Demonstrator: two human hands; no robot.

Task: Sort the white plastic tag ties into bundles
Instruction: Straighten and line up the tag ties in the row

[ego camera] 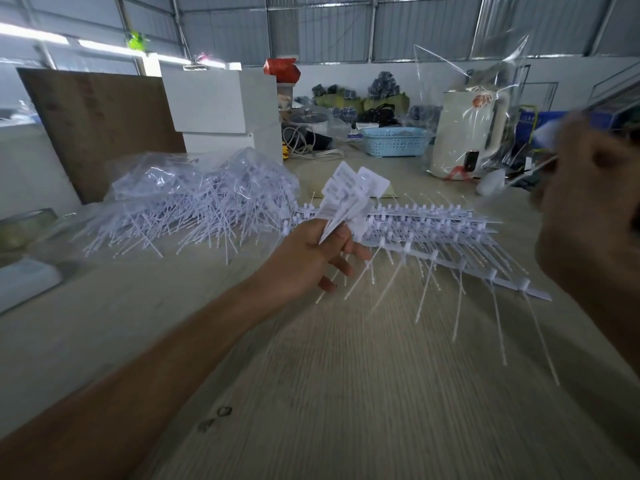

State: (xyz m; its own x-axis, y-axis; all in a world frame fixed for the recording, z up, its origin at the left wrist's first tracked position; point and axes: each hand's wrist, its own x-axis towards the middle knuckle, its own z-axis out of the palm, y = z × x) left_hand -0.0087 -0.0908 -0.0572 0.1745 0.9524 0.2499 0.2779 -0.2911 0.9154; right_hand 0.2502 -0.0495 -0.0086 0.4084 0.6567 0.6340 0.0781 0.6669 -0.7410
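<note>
Progress looks early. Left hand [311, 258] has fingers clamped on 1 small bundle of tag ties [346, 199]. Bagged pile [194, 199] far left on the surface [346, 393]; uncut strips [433, 230] centre-right. Right hand [588, 209] blurred, fingers pinching a clear plastic bag [485, 98].

Your right hand [588, 216] was motion-blurred and cut off at the frame's right edge; what it gripped couldn't be told.
</note>
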